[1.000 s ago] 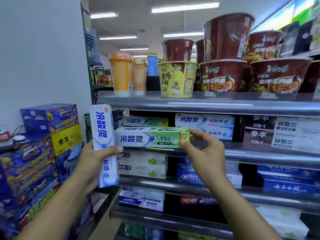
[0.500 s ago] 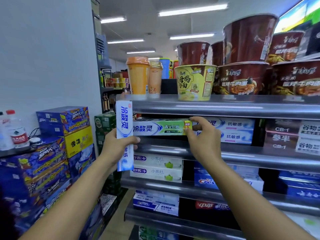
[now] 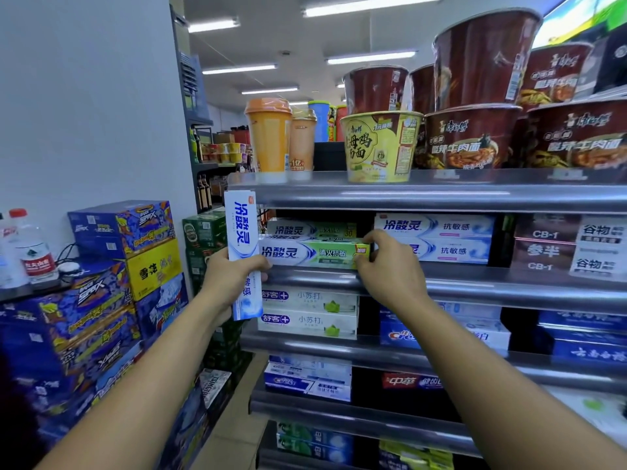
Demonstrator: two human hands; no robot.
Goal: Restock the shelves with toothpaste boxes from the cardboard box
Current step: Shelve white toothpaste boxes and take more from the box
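Shelving unit [image 3: 441,195]: grey metal with rounded, glossy front lips. Five tiers are in view.

Cartons [image 3: 101,300], left of the unit: printed cardboard, rectangular, mostly blue and stacked against the white wall. One yellow carton [image 3: 154,269] sits among them.

Top tier: dark-red noodle bowls [image 3: 471,137], round and tapered with glossy wrap, stacked in two layers. One yellow noodle bowl [image 3: 380,147] stands in front of them. Two tall lidded cups [image 3: 269,140] stand at the left end.

Second tier: long, slim card cartons with a glossy print.
- The green-and-white toothpaste box [image 3: 315,254] lies flat and lengthwise at the front edge of this tier.
- At least one matching box [image 3: 312,228] lies behind and above it.
- Two blue-and-white stocked boxes [image 3: 437,227] lie stacked just to the right.

Third tier: two white boxes [image 3: 308,296] with a green mark, stacked one on the other.

Blue-and-white toothpaste box [image 3: 239,232]: held upright just off the left end of the unit, beside the second tier.

Right hand [image 3: 390,266]: the fingers curl over the right end of the green-and-white toothpaste box and the thumb sits beneath, grasping it.

Left hand [image 3: 230,276]: the fingers wrap round the middle of the blue-and-white toothpaste box.
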